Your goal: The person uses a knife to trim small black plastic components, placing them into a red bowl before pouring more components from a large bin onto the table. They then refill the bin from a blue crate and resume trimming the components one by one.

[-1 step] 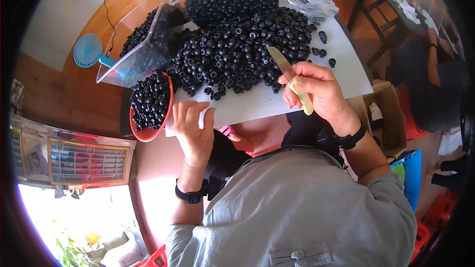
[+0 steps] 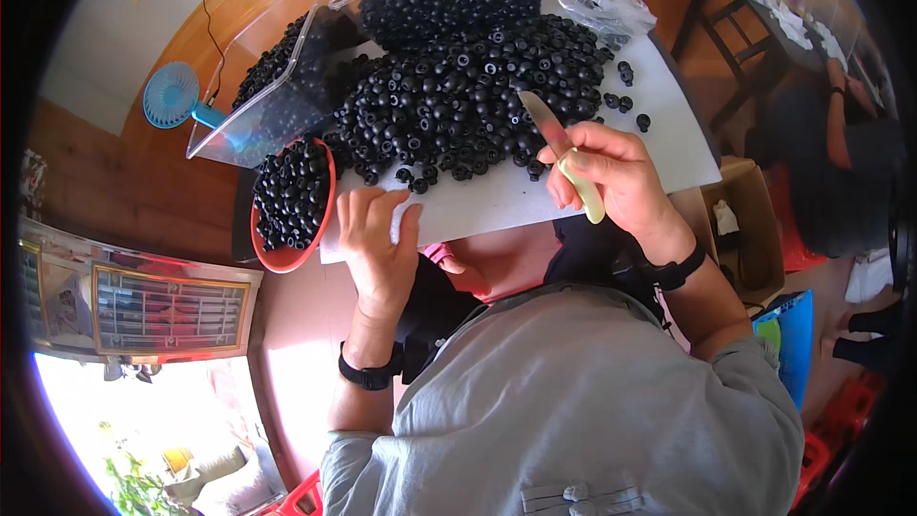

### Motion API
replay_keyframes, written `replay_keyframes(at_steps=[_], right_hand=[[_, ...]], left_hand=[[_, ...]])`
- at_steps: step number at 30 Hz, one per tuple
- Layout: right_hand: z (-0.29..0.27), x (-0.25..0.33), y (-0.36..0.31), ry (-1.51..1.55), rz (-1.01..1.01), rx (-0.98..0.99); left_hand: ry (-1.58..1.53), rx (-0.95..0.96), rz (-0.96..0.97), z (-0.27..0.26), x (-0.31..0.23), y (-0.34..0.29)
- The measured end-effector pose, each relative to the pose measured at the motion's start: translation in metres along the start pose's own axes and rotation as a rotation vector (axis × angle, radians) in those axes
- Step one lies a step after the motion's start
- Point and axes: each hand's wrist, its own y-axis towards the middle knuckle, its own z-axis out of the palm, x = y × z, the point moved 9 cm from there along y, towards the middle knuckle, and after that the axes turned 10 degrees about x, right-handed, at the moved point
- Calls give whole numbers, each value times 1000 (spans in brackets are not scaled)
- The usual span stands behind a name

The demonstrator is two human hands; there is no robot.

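A heap of small, round black plastic pieces with holes in them (image 2: 449, 100) covers much of a white tabletop (image 2: 669, 148). My right hand (image 2: 607, 172) grips a knife (image 2: 585, 186) by its pale yellow-green handle. The blade points up and to the left, over the heap's near right edge. Close to the table's front edge is my left hand (image 2: 377, 244), its fingers bent and its thumb apart, with nothing seen between them. Just left of it stands a red bowl (image 2: 331, 193) filled with the same black pieces.
Clear plastic bins (image 2: 205, 139) with more black pieces stand behind the heap. A crumpled clear bag (image 2: 611, 5) lies at the back right. A blue fan (image 2: 172, 96) is at the far left. An open cardboard box (image 2: 764, 229) sits right of the table, near another person (image 2: 821, 153).
My left hand has shifted slightly up and to the right. My right hand and the knife stay almost in place.
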Motion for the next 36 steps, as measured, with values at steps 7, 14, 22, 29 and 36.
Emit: replay_keyframes(at_steps=[7, 14, 22, 29, 36], right_hand=[[1, -1, 2, -7, -43, 110], [-1, 3, -4, 122, -137, 93], [30, 8, -3, -337, 159, -76], [43, 27, -4, -1008, -9, -225], [35, 19, -1, -1075, 85, -227]], left_hand=[[176, 80, 57, 21, 0, 14], [-225, -22, -15, 11, 3, 8], [-1528, 197, -326, 55, 10, -1], [-1747, 263, -341, 70, -5, -2], [-1743, 279, -308, 78, -9, -3]])
